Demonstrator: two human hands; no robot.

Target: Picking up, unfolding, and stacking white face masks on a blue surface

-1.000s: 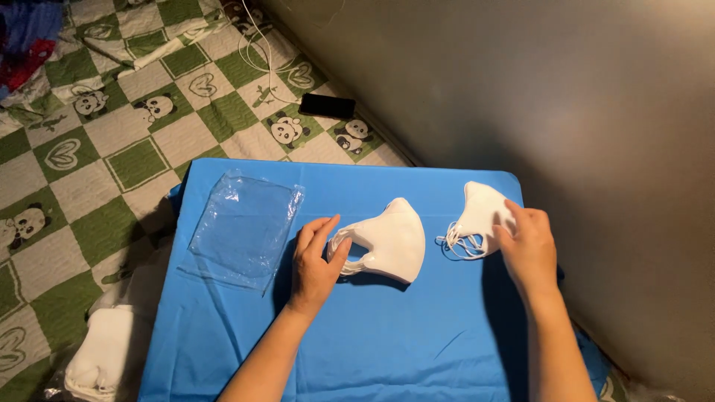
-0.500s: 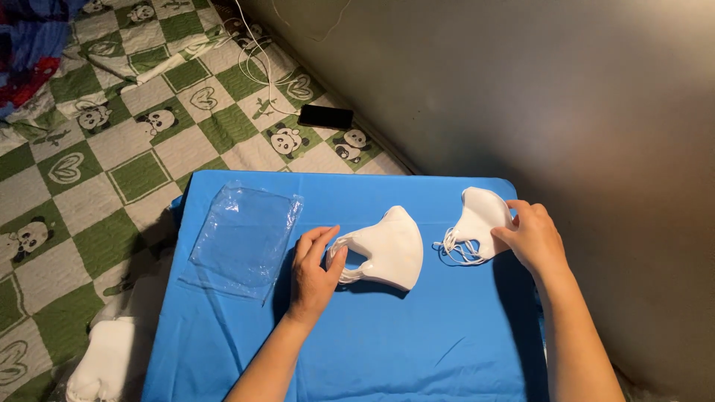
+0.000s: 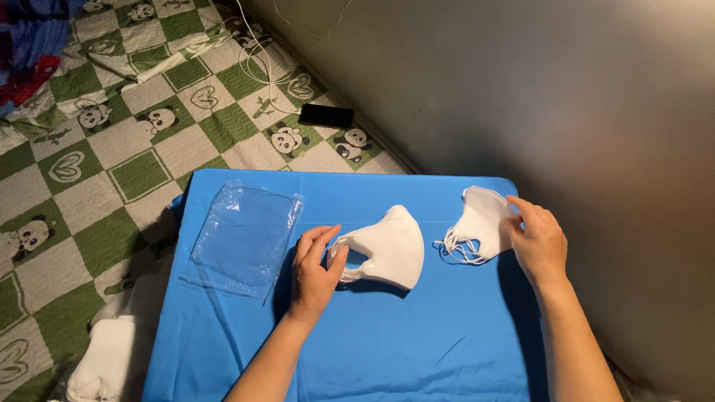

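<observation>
A stack of folded white face masks (image 3: 387, 249) lies in the middle of a blue tabletop (image 3: 387, 342). My left hand (image 3: 314, 269) rests on the table and holds the ear-loop end of that stack between thumb and fingers. A second pile of white masks (image 3: 480, 223) with loose ear loops sits near the table's right far corner. My right hand (image 3: 538, 242) grips the right edge of that pile. A clear plastic bag (image 3: 246, 234) lies flat on the left part of the table, a short way from my left hand.
The table stands on a green and white checked quilt with panda prints (image 3: 126, 149). A black phone (image 3: 325, 115) and a white cable (image 3: 257, 63) lie on the quilt beyond the table. A grey wall (image 3: 558, 97) runs along the right. White cloth (image 3: 104, 357) lies at the lower left.
The view has shifted slightly. My right hand has slid to the right edge of the right mask pile. My left hand stays at the middle stack.
</observation>
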